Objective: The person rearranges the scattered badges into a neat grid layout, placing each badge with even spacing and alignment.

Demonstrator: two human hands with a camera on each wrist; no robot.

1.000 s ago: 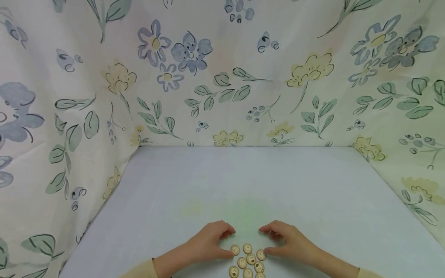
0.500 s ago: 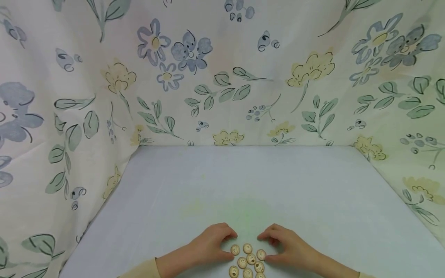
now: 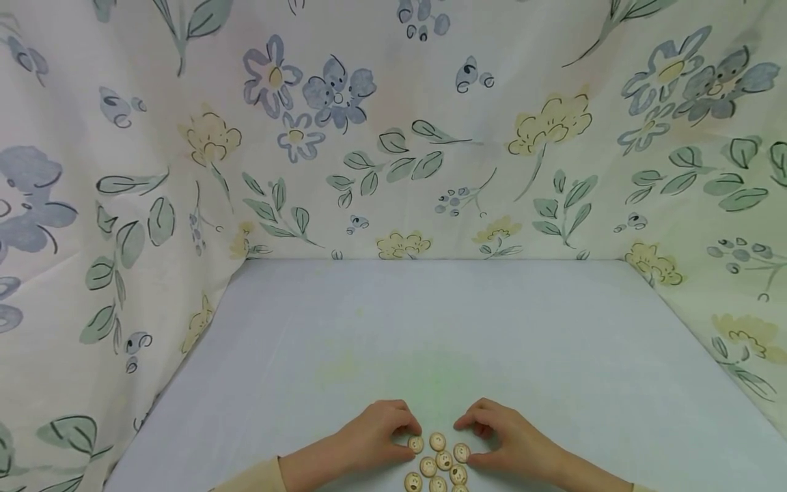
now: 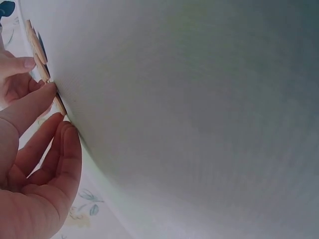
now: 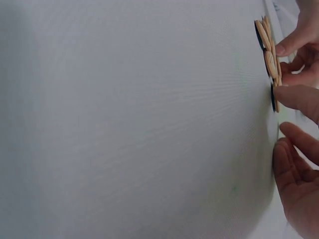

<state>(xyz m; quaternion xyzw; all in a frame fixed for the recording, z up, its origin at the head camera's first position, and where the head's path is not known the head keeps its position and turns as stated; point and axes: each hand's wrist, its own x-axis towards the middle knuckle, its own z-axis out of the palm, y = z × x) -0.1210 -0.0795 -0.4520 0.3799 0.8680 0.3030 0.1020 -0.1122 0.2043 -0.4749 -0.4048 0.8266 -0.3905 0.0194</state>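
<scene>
Right at the near edge of your desk (image 3: 553, 328) there's a little cluster of round biscuits (image 3: 438, 466) with faces printed on them, lying flat and packed against each other. Your left hand (image 3: 375, 437) sits just left of the bunch, fingers curled, thumb and fingertip pinching the top-left biscuit (image 3: 416, 444). Your right hand (image 3: 510, 441) mirrors it on the other side, pinching the top-right biscuit (image 3: 461, 452). Past your hands the pale desk runs back bare to a floral curtain (image 3: 393, 137) that wraps around the back and both sides.
</scene>
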